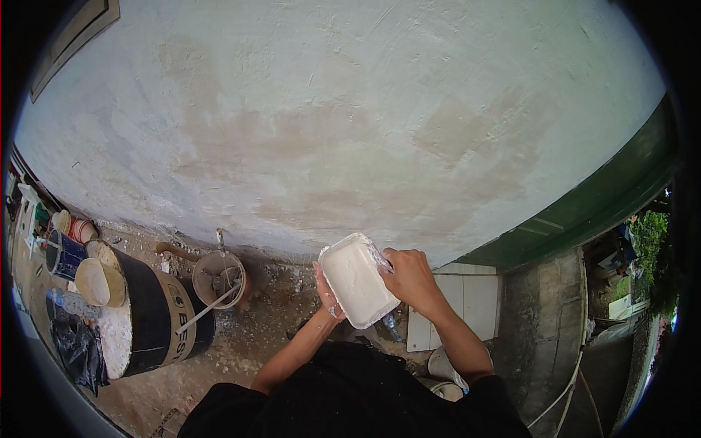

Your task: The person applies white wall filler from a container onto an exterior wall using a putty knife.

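Note:
A white rectangular tray [356,283] of creamy white paste is tilted in front of me at the lower centre. My left hand [326,292] grips its left edge, with white smears on the skin. My right hand [409,271] is closed at the tray's upper right edge, around or against a narrow, smeared, purplish item that I cannot make out. Beyond the tray rises a pale wall [350,139] with patchy brownish and greenish areas.
Left: a black drum [146,314] with a tub [98,281] on top, a bucket [219,269] with sticks, a black plastic bag [77,354]. Right: white panels [445,288] near the wall's foot, a green strip [562,219], concrete [540,314], poles and plants. Containers sit behind my right forearm.

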Motion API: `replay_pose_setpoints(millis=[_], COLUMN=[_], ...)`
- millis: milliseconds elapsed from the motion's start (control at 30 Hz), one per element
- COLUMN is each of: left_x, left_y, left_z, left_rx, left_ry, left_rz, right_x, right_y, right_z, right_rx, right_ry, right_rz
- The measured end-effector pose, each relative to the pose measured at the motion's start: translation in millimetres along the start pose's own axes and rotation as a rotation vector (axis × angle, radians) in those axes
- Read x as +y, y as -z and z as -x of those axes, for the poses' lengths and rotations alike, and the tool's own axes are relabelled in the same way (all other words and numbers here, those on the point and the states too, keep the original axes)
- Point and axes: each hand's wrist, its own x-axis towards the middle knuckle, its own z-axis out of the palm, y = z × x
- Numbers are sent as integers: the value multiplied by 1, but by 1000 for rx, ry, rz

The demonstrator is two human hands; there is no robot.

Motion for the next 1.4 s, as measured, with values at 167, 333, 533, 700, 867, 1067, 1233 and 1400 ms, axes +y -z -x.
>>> replay_pose_setpoints(millis=[167,333,533,700,867,1067,1233,1400], left_x=[-2,-5,3,0,-10,-13,-23,-22], left_y=[-2,-6,-28,-61,-91,-93,-90,-81], left_z=[-4,-17,-45,-85,-107,-127,-134,-129], left_rx=[6,19,-89,-203,-232,-216,-225,-178], left_ry=[21,59,112,138,149,135,157,124], left_rz=[19,31,-26,3,-29,-6,9,-18], right_x=[-2,-1,3,19,43,35,74,66], right_y=[-7,-10,44,87,97,145,150,169], right_z=[2,2,-18,-41,-61,-91,-137,-149], right_rx=[5,15,141,53,129,160,403,558], right_ry=[8,19,96,-27,12,88,426,490], right_rz=[68,208,62,76,155,178,454,568])
